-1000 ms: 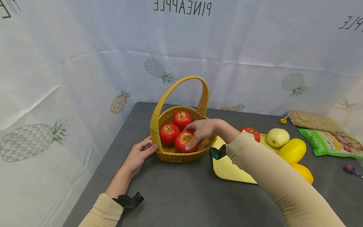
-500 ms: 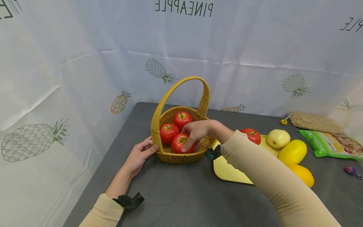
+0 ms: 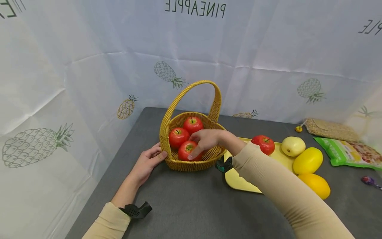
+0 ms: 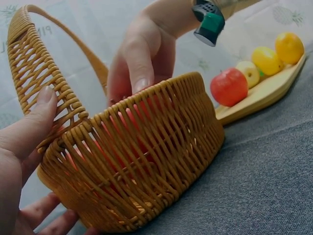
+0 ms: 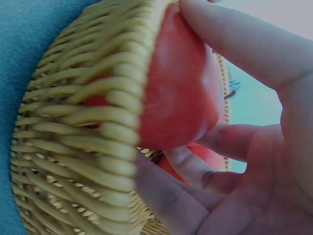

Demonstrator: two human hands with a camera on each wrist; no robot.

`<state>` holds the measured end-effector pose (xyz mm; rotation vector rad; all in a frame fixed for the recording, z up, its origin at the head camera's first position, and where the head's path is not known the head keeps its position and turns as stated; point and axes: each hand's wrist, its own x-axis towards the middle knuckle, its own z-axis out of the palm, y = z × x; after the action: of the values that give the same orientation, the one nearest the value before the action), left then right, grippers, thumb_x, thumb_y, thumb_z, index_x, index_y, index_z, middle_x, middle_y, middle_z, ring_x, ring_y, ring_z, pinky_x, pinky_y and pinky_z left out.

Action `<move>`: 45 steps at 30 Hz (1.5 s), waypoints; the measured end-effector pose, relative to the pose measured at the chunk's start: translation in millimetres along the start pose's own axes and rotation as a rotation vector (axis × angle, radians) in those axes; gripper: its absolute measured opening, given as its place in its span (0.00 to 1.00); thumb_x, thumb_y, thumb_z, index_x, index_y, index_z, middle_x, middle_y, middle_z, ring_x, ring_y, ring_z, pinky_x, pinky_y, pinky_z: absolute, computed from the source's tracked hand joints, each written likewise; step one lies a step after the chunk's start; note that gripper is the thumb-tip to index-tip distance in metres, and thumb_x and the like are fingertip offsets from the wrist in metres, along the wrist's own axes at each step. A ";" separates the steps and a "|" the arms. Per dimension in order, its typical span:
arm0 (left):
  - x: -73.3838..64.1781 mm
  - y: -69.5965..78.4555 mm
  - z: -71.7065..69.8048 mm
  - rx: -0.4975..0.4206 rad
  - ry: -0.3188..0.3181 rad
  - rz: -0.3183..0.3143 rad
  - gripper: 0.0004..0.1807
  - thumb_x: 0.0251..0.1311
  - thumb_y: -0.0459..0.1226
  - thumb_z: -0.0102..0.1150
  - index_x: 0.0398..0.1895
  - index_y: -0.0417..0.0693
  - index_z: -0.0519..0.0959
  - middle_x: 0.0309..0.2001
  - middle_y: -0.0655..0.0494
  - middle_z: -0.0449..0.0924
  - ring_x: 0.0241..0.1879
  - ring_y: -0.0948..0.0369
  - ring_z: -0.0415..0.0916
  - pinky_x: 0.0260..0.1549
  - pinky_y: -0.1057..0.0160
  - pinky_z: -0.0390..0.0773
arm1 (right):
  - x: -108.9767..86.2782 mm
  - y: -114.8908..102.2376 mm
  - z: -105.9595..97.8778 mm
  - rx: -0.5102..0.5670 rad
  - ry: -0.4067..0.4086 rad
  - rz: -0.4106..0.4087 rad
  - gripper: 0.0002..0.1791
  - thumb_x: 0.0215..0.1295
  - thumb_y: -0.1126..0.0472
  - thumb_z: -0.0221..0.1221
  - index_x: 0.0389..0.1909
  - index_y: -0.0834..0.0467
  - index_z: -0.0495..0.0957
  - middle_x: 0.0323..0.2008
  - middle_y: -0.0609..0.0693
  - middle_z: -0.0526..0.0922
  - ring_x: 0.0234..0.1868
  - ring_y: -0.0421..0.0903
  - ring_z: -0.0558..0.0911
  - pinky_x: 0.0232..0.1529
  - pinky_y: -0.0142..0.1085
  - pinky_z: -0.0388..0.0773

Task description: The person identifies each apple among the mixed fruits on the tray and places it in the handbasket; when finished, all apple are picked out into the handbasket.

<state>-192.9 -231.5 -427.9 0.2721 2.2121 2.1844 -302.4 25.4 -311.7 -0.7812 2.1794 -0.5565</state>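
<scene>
Three red apples sit in a yellow wicker basket [image 3: 191,166] with a tall arched handle. My right hand [image 3: 206,139] reaches in over the basket's right side and holds the front apple [image 3: 185,152], thumb on its near side and fingers on the far side. Behind it lie the left apple [image 3: 178,136] and the rear apple [image 3: 193,124]. My left hand [image 3: 148,163] grips the basket's left end, and in the left wrist view its thumb [image 4: 41,115] lies on the handle's base. Wicker [image 5: 105,117] hides part of the held apple in the right wrist view.
Right of the basket stands a yellow tray [image 3: 243,181] with another red apple [image 3: 264,144], a pale round fruit [image 3: 293,146] and two yellow fruits beside it. Farther right lie a green food bag [image 3: 347,152], a woven pouch [image 3: 331,128] and a wrapped lollipop [image 3: 368,180].
The front apple has shifted a little left inside the basket, with my right hand moving left along with it. My left hand stays at the basket's left end.
</scene>
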 end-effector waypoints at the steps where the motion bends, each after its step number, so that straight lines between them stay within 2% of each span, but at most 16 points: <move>1: 0.0 0.0 0.1 0.000 -0.001 0.000 0.09 0.72 0.38 0.62 0.51 0.47 0.85 0.78 0.46 0.58 0.79 0.49 0.47 0.68 0.48 0.64 | -0.1 0.7 1.3 -0.001 0.006 -0.001 0.45 0.58 0.43 0.73 0.71 0.58 0.68 0.65 0.52 0.72 0.66 0.51 0.70 0.63 0.45 0.73; 8: -1.5 -1.1 0.1 -0.003 -0.002 0.000 0.07 0.73 0.37 0.61 0.49 0.53 0.85 0.78 0.45 0.57 0.79 0.49 0.47 0.62 0.64 0.70 | 0.4 4.9 8.4 -0.008 0.057 -0.016 0.45 0.58 0.42 0.73 0.70 0.59 0.69 0.63 0.52 0.74 0.64 0.51 0.72 0.62 0.45 0.73; 14: -2.2 -1.7 0.0 -0.001 0.001 0.008 0.09 0.72 0.36 0.61 0.50 0.46 0.85 0.78 0.45 0.57 0.79 0.49 0.47 0.58 0.70 0.72 | -1.3 5.5 10.4 -0.023 0.084 -0.036 0.43 0.58 0.42 0.74 0.68 0.59 0.70 0.60 0.52 0.76 0.61 0.50 0.75 0.60 0.44 0.75; 22: -1.4 -1.2 -0.9 0.010 -0.015 0.031 0.10 0.73 0.37 0.60 0.52 0.42 0.84 0.78 0.45 0.56 0.79 0.49 0.45 0.59 0.71 0.71 | -12.0 9.7 18.5 -0.010 0.148 -0.070 0.43 0.61 0.42 0.71 0.71 0.58 0.68 0.63 0.52 0.74 0.66 0.51 0.71 0.63 0.46 0.72; 25: -1.2 -0.9 -1.2 0.015 -0.011 0.033 0.14 0.74 0.37 0.60 0.55 0.36 0.82 0.78 0.45 0.56 0.79 0.49 0.45 0.59 0.71 0.72 | -18.2 9.9 20.1 0.014 0.171 -0.090 0.43 0.62 0.42 0.71 0.72 0.57 0.67 0.66 0.52 0.73 0.66 0.51 0.71 0.64 0.47 0.72; 30: -1.6 -0.7 -1.5 0.024 -0.004 0.024 0.19 0.75 0.36 0.59 0.58 0.28 0.78 0.79 0.44 0.54 0.79 0.49 0.44 0.58 0.71 0.72 | -30.7 12.8 20.8 0.088 0.196 -0.116 0.43 0.63 0.43 0.70 0.73 0.57 0.66 0.68 0.53 0.71 0.64 0.53 0.75 0.62 0.47 0.74; 35: -1.6 -0.2 -1.3 0.025 -0.005 0.023 0.19 0.75 0.36 0.58 0.58 0.28 0.78 0.79 0.45 0.54 0.79 0.49 0.44 0.58 0.71 0.72 | -46.6 22.4 19.0 0.180 0.231 -0.131 0.42 0.63 0.44 0.70 0.74 0.54 0.66 0.71 0.55 0.69 0.68 0.57 0.73 0.61 0.49 0.76; 39: -1.3 -0.1 -0.7 0.018 -0.005 0.015 0.19 0.75 0.37 0.59 0.59 0.29 0.78 0.79 0.45 0.54 0.79 0.49 0.44 0.58 0.71 0.72 | -61.9 30.0 17.8 0.240 0.267 -0.146 0.40 0.64 0.45 0.70 0.73 0.53 0.67 0.71 0.51 0.69 0.69 0.57 0.72 0.62 0.49 0.76; 45: -1.3 -1.3 2.5 0.000 -0.012 0.008 0.20 0.75 0.37 0.59 0.59 0.27 0.76 0.80 0.45 0.52 0.80 0.49 0.42 0.59 0.72 0.71 | -82.9 43.3 28.7 0.288 0.404 -0.232 0.32 0.67 0.49 0.69 0.69 0.52 0.71 0.65 0.47 0.74 0.64 0.53 0.76 0.59 0.47 0.77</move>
<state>-191.4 -229.2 -429.4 0.2943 2.2085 2.1814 -251.3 108.8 -314.2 -0.8206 2.3027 -1.2063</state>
